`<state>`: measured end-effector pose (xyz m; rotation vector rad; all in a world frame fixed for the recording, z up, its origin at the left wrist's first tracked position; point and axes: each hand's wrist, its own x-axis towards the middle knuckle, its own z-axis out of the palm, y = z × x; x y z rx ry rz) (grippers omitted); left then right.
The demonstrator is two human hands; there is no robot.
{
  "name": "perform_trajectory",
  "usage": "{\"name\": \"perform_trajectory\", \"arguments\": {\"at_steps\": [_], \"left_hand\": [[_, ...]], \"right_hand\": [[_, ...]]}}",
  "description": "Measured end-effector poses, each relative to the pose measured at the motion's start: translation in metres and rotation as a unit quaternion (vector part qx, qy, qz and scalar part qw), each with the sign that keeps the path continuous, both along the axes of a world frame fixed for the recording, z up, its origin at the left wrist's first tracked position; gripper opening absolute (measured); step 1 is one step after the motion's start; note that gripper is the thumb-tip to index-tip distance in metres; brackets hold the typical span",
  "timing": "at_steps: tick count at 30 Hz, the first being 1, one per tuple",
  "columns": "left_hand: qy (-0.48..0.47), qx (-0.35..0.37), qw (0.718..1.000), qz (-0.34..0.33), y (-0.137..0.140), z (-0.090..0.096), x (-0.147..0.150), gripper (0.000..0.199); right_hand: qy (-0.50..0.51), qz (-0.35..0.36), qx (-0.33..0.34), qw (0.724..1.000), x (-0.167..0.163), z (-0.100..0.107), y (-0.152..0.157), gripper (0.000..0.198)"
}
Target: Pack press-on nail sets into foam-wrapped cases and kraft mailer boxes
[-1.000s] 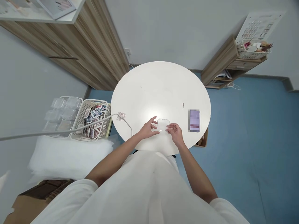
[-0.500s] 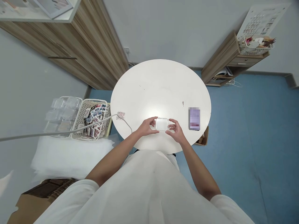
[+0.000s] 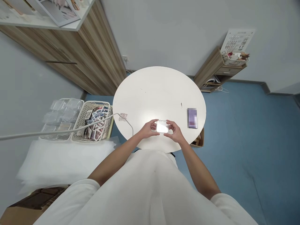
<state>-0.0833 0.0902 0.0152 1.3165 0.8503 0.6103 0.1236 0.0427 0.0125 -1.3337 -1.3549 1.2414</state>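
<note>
Between my two hands is a small clear plastic box, with bright light glaring off its top. My left hand grips its left side, thumb at the near edge and forefinger at the far edge. On the opposite side, my right hand holds it the same way, fingers curled round the right end. Whether the box touches the white oval table or is lifted a little, I cannot tell. A small sheet of press-on nails or stickers lies on the table to the left.
A pixelated purple packet lies at the table's right. A grey cable arcs over the left side. Beyond it stand a basket of printed cards and a basket of clear boxes. A cardboard box sits below the table's right edge.
My right hand has closed in on the right side of the clear box and wraps it more firmly. Glare now fills the box's top. The whole view has shifted slightly.
</note>
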Motion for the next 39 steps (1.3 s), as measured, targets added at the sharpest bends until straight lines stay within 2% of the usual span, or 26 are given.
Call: {"name": "perform_trajectory", "arguments": {"at_steps": [10,17,21,26,29,33,36,39], "left_hand": [[-0.052,-0.029,0.998,-0.016,-0.009,0.0,-0.016,0.077],[-0.06,-0.037,0.998,-0.006,-0.016,-0.008,-0.021,0.08],[-0.095,-0.102,0.99,0.006,-0.021,-0.003,-0.023,0.08],[-0.102,-0.207,0.973,0.026,-0.022,0.003,-0.027,0.069],[-0.068,-0.202,0.976,0.036,-0.023,-0.004,-0.028,0.06],[-0.042,-0.164,0.985,0.031,-0.028,-0.014,-0.028,0.056],[-0.034,-0.137,0.99,0.026,-0.033,-0.017,-0.029,0.051],[-0.028,-0.128,0.991,0.025,-0.037,-0.018,-0.029,0.048]], "right_hand": [[0.067,-0.042,-0.035,0.996,-0.022,0.008,-0.017,0.064],[0.093,-0.056,-0.051,0.993,-0.032,0.017,-0.017,0.059],[0.07,-0.045,-0.026,0.996,-0.033,0.021,-0.013,0.059],[0.056,-0.041,-0.014,0.998,-0.032,0.02,-0.016,0.06],[0.041,-0.048,-0.032,0.998,-0.033,0.019,-0.016,0.052],[0.034,-0.13,-0.076,0.988,-0.037,0.016,-0.008,0.033],[0.04,-0.172,-0.128,0.976,-0.042,0.012,-0.001,0.032],[0.047,-0.171,-0.187,0.966,-0.045,0.009,0.003,0.034]]}}
